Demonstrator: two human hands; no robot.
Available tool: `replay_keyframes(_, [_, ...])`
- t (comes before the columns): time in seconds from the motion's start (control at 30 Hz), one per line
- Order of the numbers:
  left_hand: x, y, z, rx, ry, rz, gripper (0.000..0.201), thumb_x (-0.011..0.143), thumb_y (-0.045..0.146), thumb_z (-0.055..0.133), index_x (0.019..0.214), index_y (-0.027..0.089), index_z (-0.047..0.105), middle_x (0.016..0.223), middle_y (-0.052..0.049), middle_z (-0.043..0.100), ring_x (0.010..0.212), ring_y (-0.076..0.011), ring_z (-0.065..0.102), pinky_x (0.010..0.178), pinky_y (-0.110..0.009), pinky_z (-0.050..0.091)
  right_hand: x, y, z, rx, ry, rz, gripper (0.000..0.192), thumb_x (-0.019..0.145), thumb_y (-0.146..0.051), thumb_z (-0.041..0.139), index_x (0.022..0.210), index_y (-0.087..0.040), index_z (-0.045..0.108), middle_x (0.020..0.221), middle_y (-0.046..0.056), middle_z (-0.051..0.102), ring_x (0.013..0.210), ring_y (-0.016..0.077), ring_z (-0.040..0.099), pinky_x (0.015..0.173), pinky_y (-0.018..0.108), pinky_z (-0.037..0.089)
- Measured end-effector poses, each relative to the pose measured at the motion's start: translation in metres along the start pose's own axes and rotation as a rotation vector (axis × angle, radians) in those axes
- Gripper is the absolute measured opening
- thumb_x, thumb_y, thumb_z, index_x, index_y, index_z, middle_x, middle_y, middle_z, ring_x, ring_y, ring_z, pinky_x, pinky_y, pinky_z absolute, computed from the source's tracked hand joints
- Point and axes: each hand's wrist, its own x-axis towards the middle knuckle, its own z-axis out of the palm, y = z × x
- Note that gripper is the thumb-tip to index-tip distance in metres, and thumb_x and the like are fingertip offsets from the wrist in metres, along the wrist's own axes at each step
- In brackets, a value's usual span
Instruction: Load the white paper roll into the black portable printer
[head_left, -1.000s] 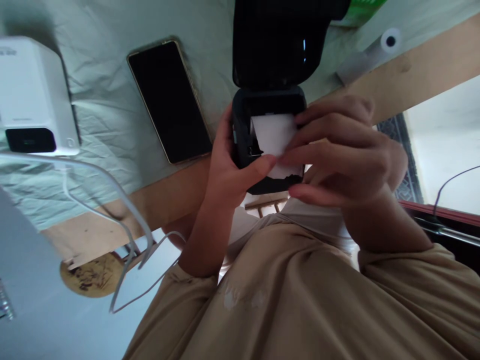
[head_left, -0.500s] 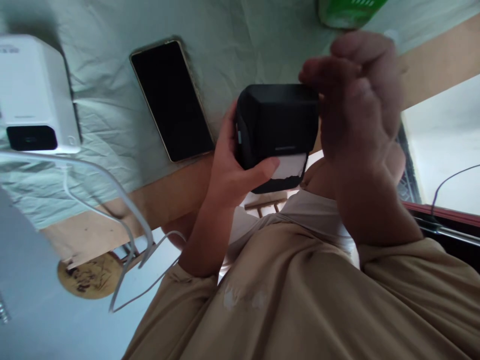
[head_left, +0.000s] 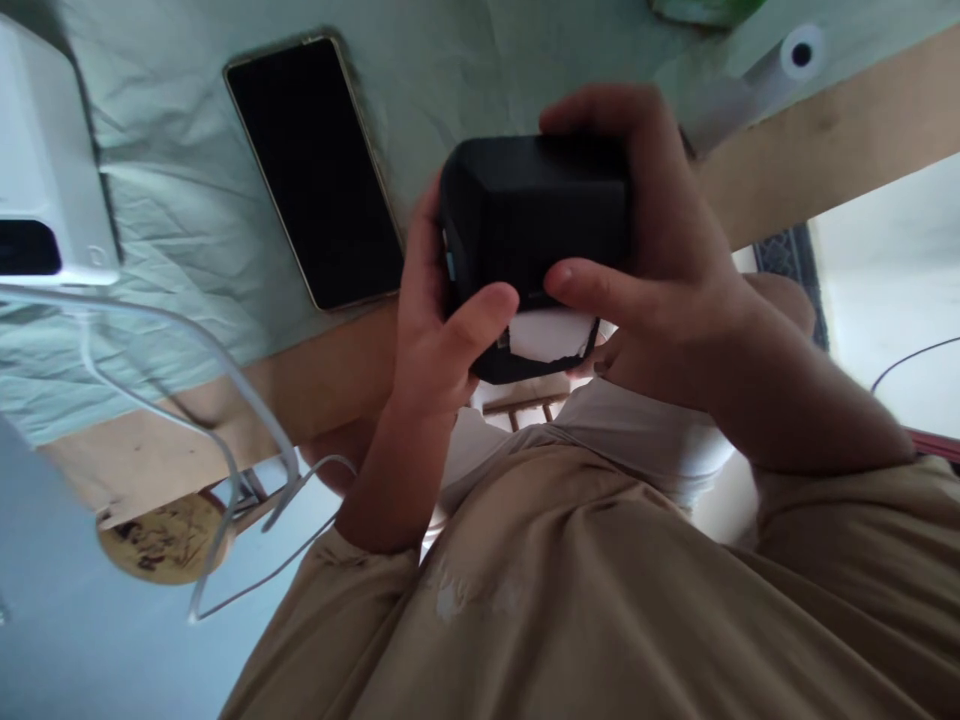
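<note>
— While both hands are up at the middle of the view, what have I got in them?

— I have the small black box-shaped plastic printer (head_left: 534, 215) held between them, above the near edge of the surface (head_left: 360, 375). My left hand (head_left: 431, 330) wraps its left side, thumb pressed on the near face. My right hand (head_left: 652, 270) closes over the top and right side, its forefinger laid across the near face. Both grips are closed firmly on the printer.

— Is anything showing at its near end?

— A white strip of paper (head_left: 547, 335) sticks out of the slot there, just under my thumb and forefinger, its free edge ragged.

— And around it?

— On the crumpled pale green cloth (head_left: 187, 230), a black smartphone with a gold rim (head_left: 315, 170) lies flat to the left, screen dark. Further left sits a white box-shaped device (head_left: 45, 190), with thin white cables (head_left: 225, 400) looping past the near edge. A white paper roll (head_left: 757, 85) lies at far right.
</note>
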Motion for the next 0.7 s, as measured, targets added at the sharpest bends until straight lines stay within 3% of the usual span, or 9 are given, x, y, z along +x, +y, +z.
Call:
replay_keyframes(0.1, [0.000,-0.002,0.004,-0.015,0.013,0.092,0.066,0.065,0.060,0.094,0.124,0.040,0.073,0.127,0.003,0.071,0.137,-0.0341,0.056,0.118,-0.048,0.049,0.007,0.011,-0.002,0.013,-0.044,-0.097,0.072,0.095,-0.065,0.063,0.143,-0.012,0.047,0.146,0.003,0.057,0.141,0.0154,0.056,0.123,0.032,0.050])
replay_keyframes(0.17, [-0.004,0.002,0.012,-0.065,0.045,0.081,0.060,0.067,0.054,0.095,0.119,0.037,0.073,0.122,0.004,0.073,0.145,-0.0344,0.052,0.124,-0.047,0.045,0.004,0.018,-0.003,0.037,-0.043,-0.115,0.075,0.096,-0.073,0.052,0.141,-0.013,0.050,0.148,0.003,0.054,0.144,0.0186,0.054,0.122,0.033,0.052])
replay_keyframes(0.27, [-0.011,0.011,0.025,-0.055,0.089,0.108,0.046,0.082,0.044,0.087,0.123,0.031,0.069,0.119,0.005,0.074,0.158,-0.0282,0.042,0.136,-0.041,0.036,-0.014,0.023,-0.008,0.077,-0.025,-0.080,0.077,0.100,-0.077,0.037,0.137,-0.012,0.055,0.151,0.003,0.052,0.151,0.0219,0.050,0.121,0.032,0.054])
replay_keyframes(0.33, [-0.014,0.013,0.034,0.007,0.159,0.078,0.050,0.087,0.042,0.084,0.131,0.029,0.065,0.125,0.005,0.073,0.163,-0.0262,0.036,0.137,-0.039,0.035,-0.029,0.024,-0.014,0.099,-0.043,-0.056,0.078,0.100,-0.078,0.034,0.136,-0.012,0.056,0.152,0.003,0.052,0.153,0.0230,0.048,0.121,0.031,0.055])
replay_keyframes(0.47, [-0.009,0.001,0.054,-0.051,0.421,0.000,0.072,0.094,0.067,0.066,0.156,0.035,0.047,0.151,0.004,0.062,0.166,-0.0352,0.031,0.133,-0.052,0.040,-0.050,0.028,-0.027,0.115,-0.120,-0.019,0.076,0.102,-0.076,0.032,0.134,-0.013,0.059,0.151,0.002,0.054,0.154,0.0234,0.048,0.120,0.030,0.056])
replay_keyframes(0.57, [-0.001,-0.012,0.066,-0.098,0.550,0.000,0.082,0.096,0.077,0.051,0.166,0.039,0.031,0.161,0.002,0.051,0.166,-0.0436,0.026,0.129,-0.062,0.039,-0.054,0.034,-0.035,0.117,-0.176,0.009,0.074,0.103,-0.074,0.031,0.133,-0.014,0.060,0.151,0.001,0.054,0.154,0.0232,0.048,0.118,0.028,0.057])
replay_keyframes(0.7, [0.000,-0.016,0.052,-0.054,0.624,0.060,0.083,0.098,0.083,0.028,0.169,0.042,0.021,0.166,0.001,0.043,0.165,-0.0501,0.019,0.124,-0.074,0.032,-0.056,0.038,-0.039,0.116,-0.244,0.044,0.072,0.104,-0.073,0.030,0.132,-0.014,0.062,0.150,0.000,0.056,0.154,0.0227,0.050,0.116,0.027,0.058])
